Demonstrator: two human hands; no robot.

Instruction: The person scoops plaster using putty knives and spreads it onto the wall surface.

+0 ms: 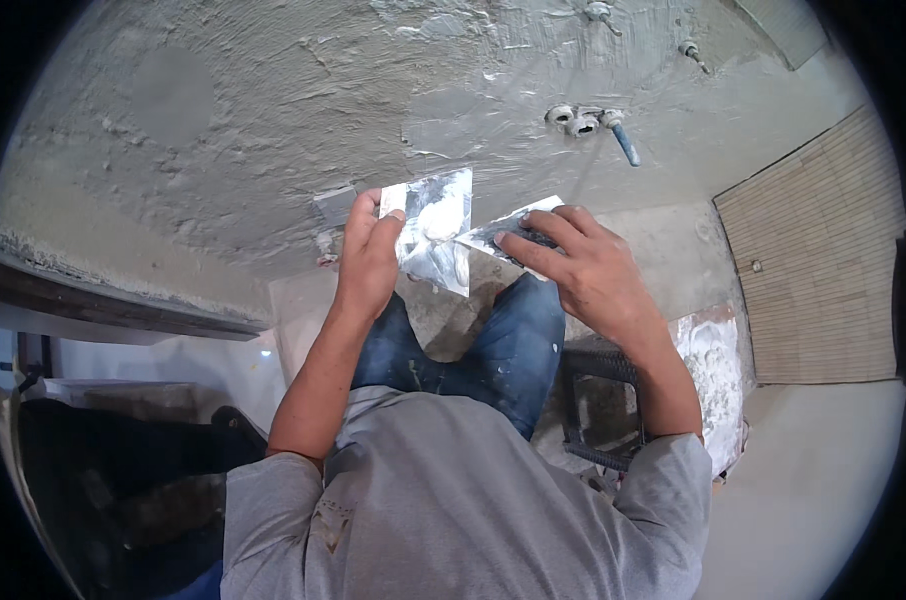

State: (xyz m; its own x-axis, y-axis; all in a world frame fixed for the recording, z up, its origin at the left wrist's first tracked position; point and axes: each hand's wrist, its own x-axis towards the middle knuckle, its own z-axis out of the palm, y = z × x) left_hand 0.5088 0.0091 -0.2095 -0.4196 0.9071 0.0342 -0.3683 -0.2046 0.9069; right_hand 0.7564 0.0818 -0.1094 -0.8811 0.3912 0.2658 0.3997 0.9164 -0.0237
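Observation:
My left hand [369, 258] grips a shiny square metal scraper [451, 200] by its left edge, thumb on top. White paste [439, 222] lies heaped near the middle of that blade. In my right hand [595, 265] is a second metal scraper [481, 236], with the fingers spread over its upper face and the thumb hidden beneath. Its pointed left corner meets or overlaps the right edge of the first blade; I cannot tell whether they touch. Both tools are in front of the rough grey plastered wall [303, 110], above my knees.
Pipe openings [578, 122] with a blue plug [626, 146] stick out of the wall. Ribbed beige tiling [823, 260] covers part of the right side. Beside my right leg stand a dark stool [600, 455] and a white-smeared surface [711, 365]. A ledge [123, 295] runs along the left.

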